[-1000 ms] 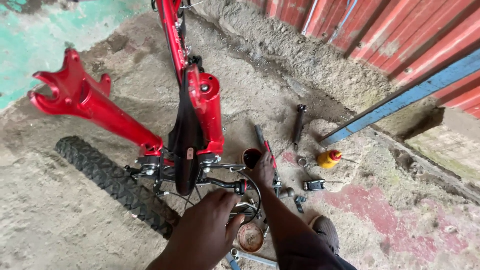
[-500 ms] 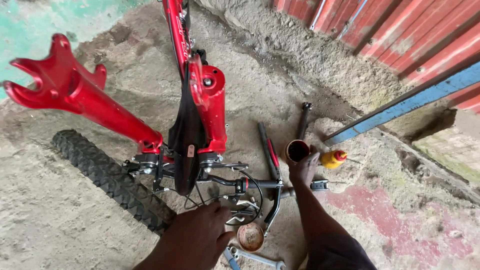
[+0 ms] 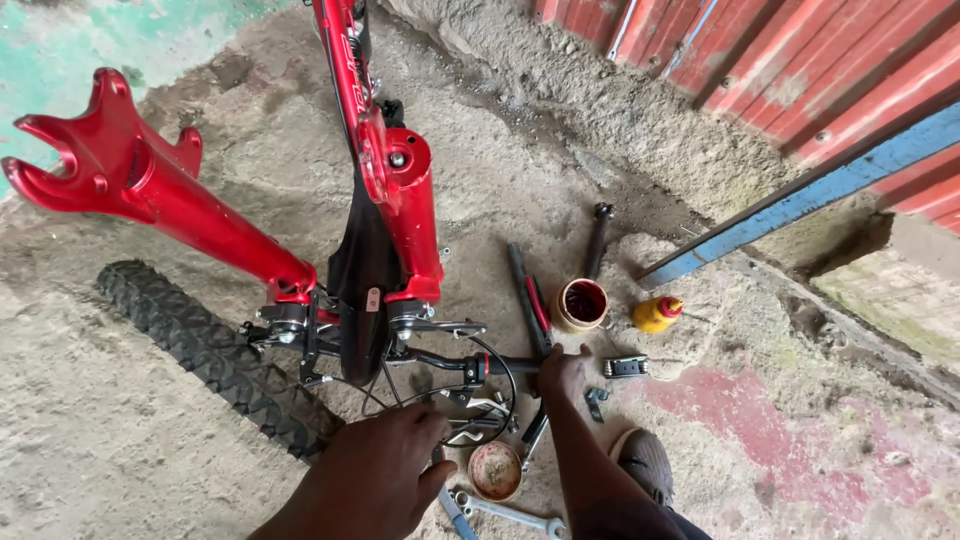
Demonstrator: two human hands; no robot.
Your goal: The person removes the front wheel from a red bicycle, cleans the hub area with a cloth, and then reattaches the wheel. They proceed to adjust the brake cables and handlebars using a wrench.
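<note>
Left hand (image 3: 375,470) rests, fingers loosely curled, on the cables (image 3: 470,415) below the glossy red fork (image 3: 160,195). Right hand (image 3: 563,372) closes on the black handlebar (image 3: 500,365) — a round tub (image 3: 580,303) sits just beyond on gritty concrete.

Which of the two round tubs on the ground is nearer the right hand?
The taller tan tub with the dark red inside, just above the right hand beside the yellow bottle. The shallow rusty tub lies lower, nearer the left hand.
</note>
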